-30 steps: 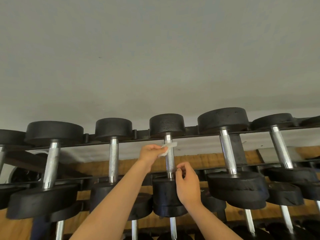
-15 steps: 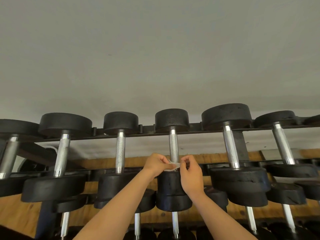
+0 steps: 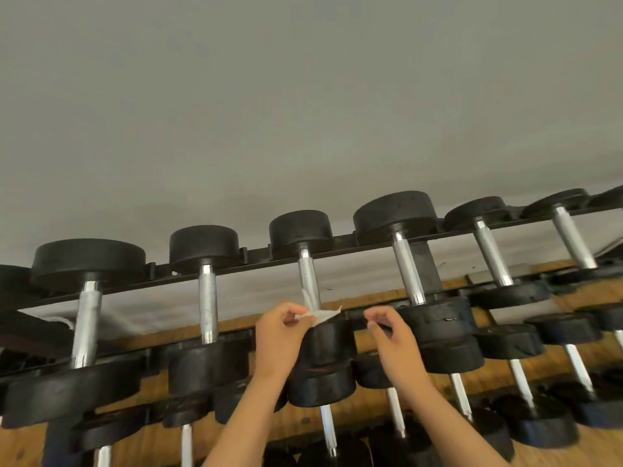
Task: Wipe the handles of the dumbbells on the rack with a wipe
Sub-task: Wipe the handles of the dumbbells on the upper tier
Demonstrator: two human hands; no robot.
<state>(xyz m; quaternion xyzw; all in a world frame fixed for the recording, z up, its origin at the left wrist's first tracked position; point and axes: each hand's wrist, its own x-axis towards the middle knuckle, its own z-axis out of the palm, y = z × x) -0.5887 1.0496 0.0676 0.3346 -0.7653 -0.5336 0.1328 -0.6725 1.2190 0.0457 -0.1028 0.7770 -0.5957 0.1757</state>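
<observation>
White wipe (image 3: 320, 314) pinched at the left hand (image 3: 278, 335) fingertips, lying just beyond them against a chrome dumbbell handle (image 3: 309, 278) (its lower end). Right hand (image 3: 392, 338) fingers, near the wipe's free corner, curl on nothing.

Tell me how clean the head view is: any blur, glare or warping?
Head view: right hand smeared by motion blur, left hand and wipe sharper; wide-angle lens bows the rack rail; chrome handles glint mildly; lower tier sits in shadow.

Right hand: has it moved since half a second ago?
Yes. The right hand has left the wipe and shifted right, away from the middle dumbbell handle, towards the larger dumbbell.
</observation>
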